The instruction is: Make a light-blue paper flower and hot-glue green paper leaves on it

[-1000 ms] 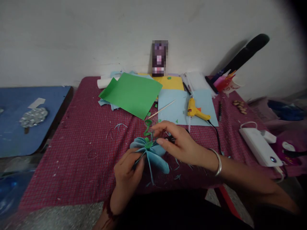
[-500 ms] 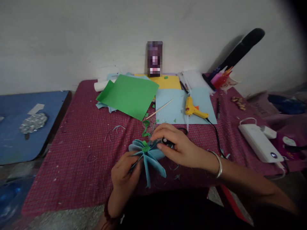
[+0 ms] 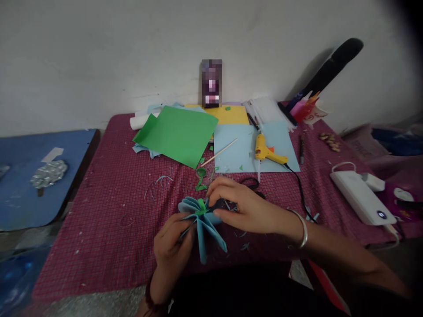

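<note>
A blue paper flower (image 3: pixel 211 232) with folded petals and a small green paper center is between my hands above the near part of the table. My left hand (image 3: pixel 173 240) is closed on its left petals, thumb and fingers pinching the paper. On the right side, my right hand (image 3: pixel 243 204) has its fingers curled around a petal close to the green center; its fingertips partly hide the paper. Black scissors (image 3: pixel 251 181) lie just behind my right hand, mostly covered by it. A curled green paper strip (image 3: pixel 200 178) rests beyond the flower.
Behind lie a green sheet (image 3: pixel 180 134), light blue paper (image 3: pixel 231 152), a wooden stick (image 3: pixel 220 152) and a yellow glue gun (image 3: pixel 266 150) with its cord. A phone (image 3: pixel 211 83) leans on the wall. To the right is a white power bank (image 3: pixel 361 196).
My right hand has shifted slightly, its fingers staying by the petals, and more of the scissors shows behind it. The flower has tilted a little; the whole view moved slightly.
</note>
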`<action>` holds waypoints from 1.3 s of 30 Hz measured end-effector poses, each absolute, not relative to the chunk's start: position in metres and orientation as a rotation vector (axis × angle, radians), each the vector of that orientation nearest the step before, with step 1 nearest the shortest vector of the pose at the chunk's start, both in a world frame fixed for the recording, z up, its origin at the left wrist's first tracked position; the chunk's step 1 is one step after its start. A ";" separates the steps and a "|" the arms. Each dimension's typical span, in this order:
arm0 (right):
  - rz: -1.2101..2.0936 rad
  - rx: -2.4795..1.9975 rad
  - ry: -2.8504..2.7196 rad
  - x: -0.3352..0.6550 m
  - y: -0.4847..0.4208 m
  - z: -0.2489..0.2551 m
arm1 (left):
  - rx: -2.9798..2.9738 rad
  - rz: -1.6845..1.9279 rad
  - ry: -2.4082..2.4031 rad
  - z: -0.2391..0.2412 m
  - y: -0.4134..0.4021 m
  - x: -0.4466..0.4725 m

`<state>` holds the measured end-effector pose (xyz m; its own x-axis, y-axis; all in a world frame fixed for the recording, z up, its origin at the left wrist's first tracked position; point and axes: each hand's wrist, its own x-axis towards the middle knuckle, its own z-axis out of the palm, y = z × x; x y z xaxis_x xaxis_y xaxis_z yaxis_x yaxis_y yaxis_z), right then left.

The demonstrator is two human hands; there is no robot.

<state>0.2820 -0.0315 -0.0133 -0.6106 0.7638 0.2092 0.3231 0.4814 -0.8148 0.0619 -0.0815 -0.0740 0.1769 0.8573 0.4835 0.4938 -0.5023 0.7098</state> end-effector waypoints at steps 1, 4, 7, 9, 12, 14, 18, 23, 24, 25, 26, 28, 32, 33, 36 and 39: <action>1.027 -0.900 -2.161 0.281 -0.033 -0.014 | 2.062 1.263 1.277 -0.074 -0.082 0.061; 1.010 -0.905 -2.148 0.279 -0.037 -0.017 | 2.038 1.210 1.201 -0.075 -0.085 0.055; 0.973 -0.916 -2.128 0.277 -0.039 -0.022 | 1.989 1.129 1.102 -0.075 -0.089 0.050; 0.941 -0.932 -2.107 0.276 -0.040 -0.025 | 1.916 1.134 1.142 -0.075 -0.092 0.049; 0.925 -0.936 -2.100 0.275 -0.041 -0.028 | 1.716 1.192 1.306 -0.073 -0.095 0.053; 0.906 -0.919 -2.104 0.275 -0.041 -0.030 | 1.603 1.231 1.370 -0.071 -0.094 0.056; 0.868 -0.871 -2.114 0.276 -0.043 -0.032 | 1.547 1.283 1.391 -0.065 -0.090 0.062; 0.888 -0.883 -2.066 0.274 -0.045 -0.033 | 1.637 1.147 1.365 -0.055 -0.081 0.066; 0.882 -0.878 -2.051 0.273 -0.045 -0.033 | 1.675 1.128 1.341 -0.053 -0.079 0.066; 0.874 -0.870 -2.043 0.273 -0.046 -0.033 | 1.706 1.117 1.312 -0.051 -0.078 0.067; 0.864 -0.859 -2.039 0.273 -0.045 -0.032 | 1.726 1.112 1.282 -0.049 -0.077 0.067; 0.850 -0.826 -2.050 0.272 -0.045 -0.031 | 1.750 1.099 1.235 -0.046 -0.075 0.068; 0.811 -0.768 -2.108 0.272 -0.043 -0.029 | 1.819 1.084 1.177 -0.044 -0.074 0.069; 0.807 -0.767 -2.118 0.272 -0.043 -0.029 | 1.838 1.089 1.161 -0.044 -0.074 0.068; 0.821 -0.787 -2.131 0.272 -0.044 -0.028 | 1.874 1.094 1.127 -0.045 -0.073 0.068; 0.832 -0.823 -2.127 0.270 -0.046 -0.027 | 1.877 1.093 1.127 -0.046 -0.073 0.070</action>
<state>0.2703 -0.0457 -0.0270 -0.5543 0.7460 0.3691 0.2974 0.5917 -0.7493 0.0697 -0.0730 -0.0465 0.2720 0.9108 0.3106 0.3389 -0.3928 0.8549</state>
